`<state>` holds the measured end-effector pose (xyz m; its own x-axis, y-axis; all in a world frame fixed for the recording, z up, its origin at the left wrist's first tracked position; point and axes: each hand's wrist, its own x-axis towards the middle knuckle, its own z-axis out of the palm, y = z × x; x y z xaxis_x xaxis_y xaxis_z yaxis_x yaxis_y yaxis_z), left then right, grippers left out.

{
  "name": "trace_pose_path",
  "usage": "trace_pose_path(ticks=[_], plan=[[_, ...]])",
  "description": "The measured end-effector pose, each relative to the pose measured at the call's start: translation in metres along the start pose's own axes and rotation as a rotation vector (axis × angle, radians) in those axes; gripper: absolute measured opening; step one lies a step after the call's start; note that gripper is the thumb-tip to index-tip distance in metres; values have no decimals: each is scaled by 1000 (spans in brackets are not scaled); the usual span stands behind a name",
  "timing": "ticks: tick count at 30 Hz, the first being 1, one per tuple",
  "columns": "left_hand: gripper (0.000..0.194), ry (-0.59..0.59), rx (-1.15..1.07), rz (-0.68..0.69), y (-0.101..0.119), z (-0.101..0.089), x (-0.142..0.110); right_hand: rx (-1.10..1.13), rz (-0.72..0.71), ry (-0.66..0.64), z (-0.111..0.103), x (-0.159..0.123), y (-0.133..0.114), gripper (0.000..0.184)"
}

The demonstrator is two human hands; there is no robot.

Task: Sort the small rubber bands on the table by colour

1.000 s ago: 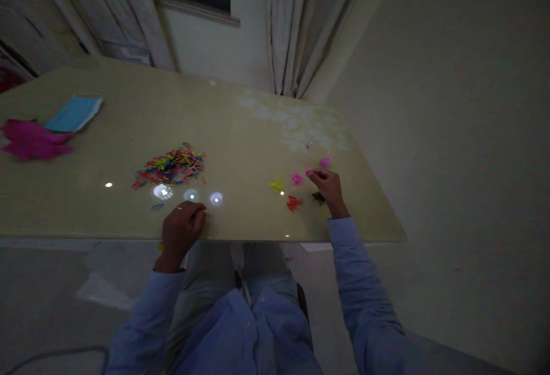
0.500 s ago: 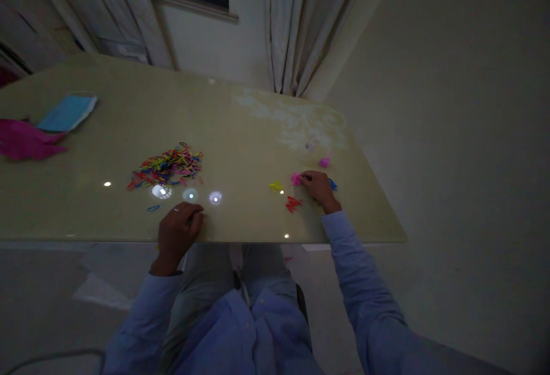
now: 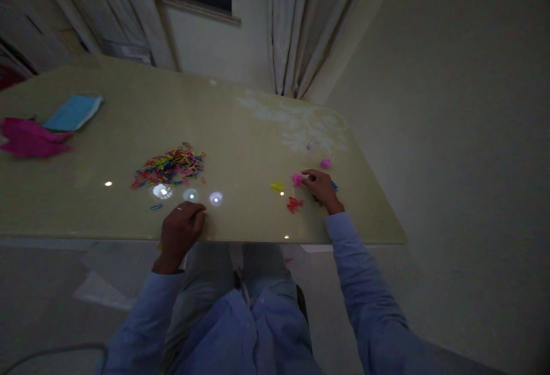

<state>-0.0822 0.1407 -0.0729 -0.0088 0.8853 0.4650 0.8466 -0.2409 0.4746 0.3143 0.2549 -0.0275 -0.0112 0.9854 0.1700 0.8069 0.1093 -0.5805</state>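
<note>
A pile of small multicoloured rubber bands (image 3: pixel 169 165) lies on the table left of centre. Just in front of it, my left hand (image 3: pixel 183 226) rests at the table's near edge, fingers curled in and nothing visible in them. Over on the right, my right hand (image 3: pixel 321 188) is at a small heap of pink rubber bands (image 3: pixel 297 179), with thumb and forefinger slightly apart beside it. Around that hand are a yellow heap (image 3: pixel 276 186), a red heap (image 3: pixel 294 204) and a blue heap (image 3: pixel 334 186), the last partly hidden. Dark bands (image 3: pixel 317 200) show under the palm.
A single blue band (image 3: pixel 156 207) lies near my left hand. Behind my right hand are a bright pink lump (image 3: pixel 325 163) and a small clear item (image 3: pixel 312 145). A blue face mask (image 3: pixel 74 112) and a magenta sheet (image 3: pixel 34 138) lie at far left.
The thumb and forefinger of my right hand have parted a little at the pink heap. My left hand stays in place, and the view has shifted slightly.
</note>
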Motion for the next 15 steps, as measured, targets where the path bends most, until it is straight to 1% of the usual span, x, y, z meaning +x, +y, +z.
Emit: trace_pose_path(ticks=[3,5,9,12,15], plan=[[23,7,-8,13,0,0,0,50,27,16,-5,-4,-3,37],[23,10,-11,17,1,-1,0,92,57,51,-11,-10,-7,38],[23,8,-11,12,3,-1,1,189,84,130,-19,-36,-24,38],[23,11,-35,-9,4,0,1,269,53,109,-8,-65,-45,35],[23,-10,-106,-66,3,-1,3,382,19,3,17,-94,-68,34]])
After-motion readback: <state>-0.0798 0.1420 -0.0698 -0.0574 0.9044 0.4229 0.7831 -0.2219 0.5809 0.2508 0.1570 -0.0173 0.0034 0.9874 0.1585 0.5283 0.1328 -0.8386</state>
